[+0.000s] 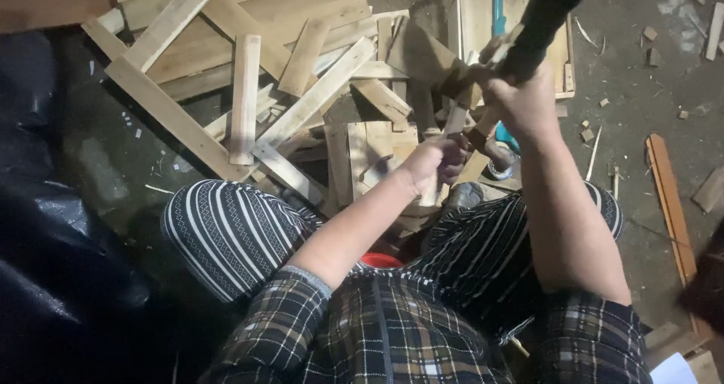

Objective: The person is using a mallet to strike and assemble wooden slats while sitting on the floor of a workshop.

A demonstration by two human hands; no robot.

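My left hand [436,160] grips an upright strip of pale wood [431,192] standing between my knees. My right hand [515,90] is raised above it, closed around the wooden handle of a dark tool [547,11] whose black head points up and to the right. Both forearms reach forward from checked sleeves. The lower end of the strip is hidden behind my left hand and legs.
A heap of pale wooden slats and boards [302,97] lies on the dirt floor ahead. A shallow wooden tray [483,22] sits at the back with a teal handle [498,7] over it. An orange-brown slat [667,195] lies at right, black sheeting [45,226] at left.
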